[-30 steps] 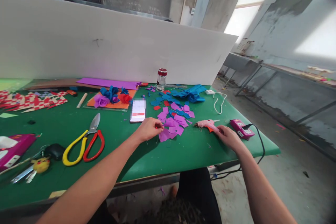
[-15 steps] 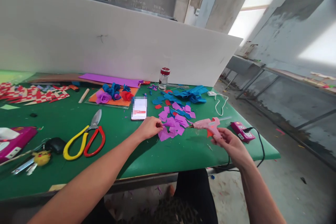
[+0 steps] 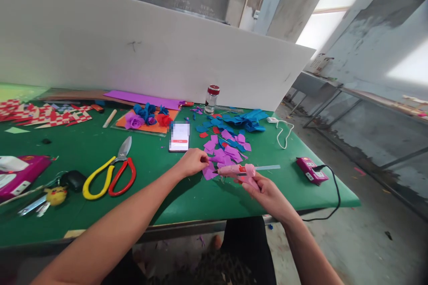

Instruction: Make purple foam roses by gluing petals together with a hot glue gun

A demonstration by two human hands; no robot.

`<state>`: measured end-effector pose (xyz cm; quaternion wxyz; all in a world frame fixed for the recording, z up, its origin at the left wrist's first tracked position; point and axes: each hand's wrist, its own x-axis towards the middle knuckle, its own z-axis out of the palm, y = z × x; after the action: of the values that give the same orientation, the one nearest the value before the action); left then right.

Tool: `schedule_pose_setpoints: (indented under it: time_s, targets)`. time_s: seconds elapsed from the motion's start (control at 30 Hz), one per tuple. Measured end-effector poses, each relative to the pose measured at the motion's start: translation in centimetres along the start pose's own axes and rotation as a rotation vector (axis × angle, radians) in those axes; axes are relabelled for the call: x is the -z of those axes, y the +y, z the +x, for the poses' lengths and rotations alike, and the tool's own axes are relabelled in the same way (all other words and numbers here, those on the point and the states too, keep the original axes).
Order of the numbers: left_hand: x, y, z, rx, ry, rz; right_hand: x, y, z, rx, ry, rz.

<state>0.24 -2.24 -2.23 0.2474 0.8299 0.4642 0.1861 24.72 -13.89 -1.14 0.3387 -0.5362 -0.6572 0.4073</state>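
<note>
My right hand (image 3: 267, 193) is wrapped round the handle of a pink hot glue gun (image 3: 236, 170). A clear glue stick (image 3: 269, 167) sticks out of its back end, and its nozzle points left, close to my left fingertips. My left hand (image 3: 193, 163) is closed in a pinch on a small purple crepe paper piece (image 3: 216, 159), partly hidden by the fingers. Loose purple paper petals (image 3: 233, 153) lie scattered just beyond both hands. Among them are blue paper pieces (image 3: 249, 120) and a few red ones (image 3: 203, 135).
A phone (image 3: 179, 137) lies beyond my left hand, near paper flowers (image 3: 146, 116) on an orange sheet. Scissors (image 3: 112, 169) and keys (image 3: 45, 200) lie to the left. A lidded glass jar (image 3: 211, 99) stands at the back. A power strip (image 3: 311, 170) with a black cord sits right.
My right hand has brought the glue gun leftward, so its nozzle is now near my left fingertips. My left hand keeps its pinch in about the same place.
</note>
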Motion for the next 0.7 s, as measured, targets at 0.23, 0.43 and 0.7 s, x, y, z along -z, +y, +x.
schedule_pose_setpoints:
  time_s: [0.23, 0.43, 0.7]
  targets:
    - [-0.1, 0.0, 0.1, -0.011, -0.008, 0.000, -0.6, -1.3, 0.5, 0.124, -0.007, -0.179]
    - [0.0, 0.0, 0.0, -0.003, -0.007, -0.001, -0.9, -1.8, 0.7, 0.179, -0.014, -0.306]
    - [0.0, 0.2, 0.0, -0.005, -0.014, -0.002, -0.9, -2.0, 0.7, 0.186, -0.035, -0.381]
